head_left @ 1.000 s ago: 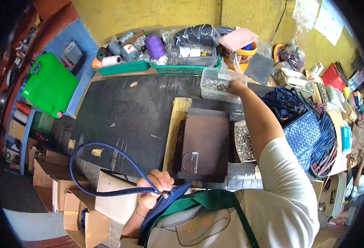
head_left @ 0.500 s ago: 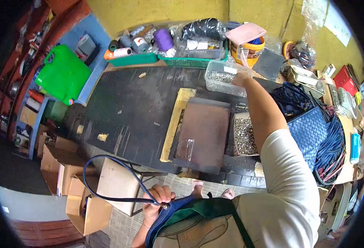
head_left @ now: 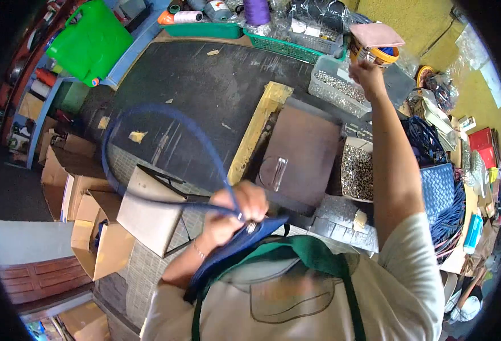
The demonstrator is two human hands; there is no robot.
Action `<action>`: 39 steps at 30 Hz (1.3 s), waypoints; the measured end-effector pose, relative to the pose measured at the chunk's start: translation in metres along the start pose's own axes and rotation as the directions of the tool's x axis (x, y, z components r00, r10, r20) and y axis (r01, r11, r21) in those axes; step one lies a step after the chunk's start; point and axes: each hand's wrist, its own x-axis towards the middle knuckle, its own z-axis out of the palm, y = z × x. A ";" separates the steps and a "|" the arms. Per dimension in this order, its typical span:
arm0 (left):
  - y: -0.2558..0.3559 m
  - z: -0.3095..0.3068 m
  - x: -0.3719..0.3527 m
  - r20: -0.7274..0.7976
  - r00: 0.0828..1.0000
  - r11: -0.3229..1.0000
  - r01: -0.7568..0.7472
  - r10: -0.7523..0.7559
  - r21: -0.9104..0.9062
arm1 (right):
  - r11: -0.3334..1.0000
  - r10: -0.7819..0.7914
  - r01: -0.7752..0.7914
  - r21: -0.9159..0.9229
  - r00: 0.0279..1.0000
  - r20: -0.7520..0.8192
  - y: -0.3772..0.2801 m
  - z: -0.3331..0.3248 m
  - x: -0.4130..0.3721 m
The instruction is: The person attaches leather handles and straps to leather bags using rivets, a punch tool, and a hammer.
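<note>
My left hand (head_left: 236,210) is closed around a dark blue looped cord (head_left: 174,113) near small metal fittings, close to my body. Under it hangs dark blue fabric (head_left: 222,250). My right hand (head_left: 365,74) reaches out at the far right end of the table, at the edge of a clear plastic box (head_left: 338,85) of small metal parts and in front of a yellow bucket (head_left: 388,55). Its fingertips are blurred, so what they hold, if anything, cannot be made out. A pink pouch (head_left: 377,35) lies on the bucket.
A brown board (head_left: 304,153) lies on the dark table (head_left: 188,79), beside a yellow strip (head_left: 262,125) and a box of metal studs (head_left: 357,170). Green baskets (head_left: 205,30) line the back. A stool (head_left: 148,213) and cardboard boxes (head_left: 100,227) stand left. Blue woven material (head_left: 437,187) is right.
The view has shifted. My right hand has come out of the clear box to its right edge, near the bucket. My left hand still holds the cord, whose loop has swung upward.
</note>
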 end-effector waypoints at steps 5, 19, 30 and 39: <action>-0.037 0.004 0.031 0.049 0.997 0.974 0.070 -0.061 -0.214 | 0.859 -0.100 -0.074 0.507 0.946 0.307 -0.119 0.028 -0.176; -0.087 0.079 0.014 0.167 0.986 0.998 -0.031 0.022 0.053 | 0.734 -0.113 -0.143 0.664 0.938 0.327 -0.130 -0.017 -0.331; -0.099 0.065 0.001 0.096 0.995 0.978 -0.011 -0.009 0.206 | 0.892 -0.117 -0.033 0.451 0.946 0.302 -0.134 -0.013 -0.338; -0.069 0.054 0.000 0.058 0.998 0.856 0.002 -0.037 0.517 | 0.872 -0.441 0.474 -0.124 0.870 0.220 -0.142 0.000 -0.328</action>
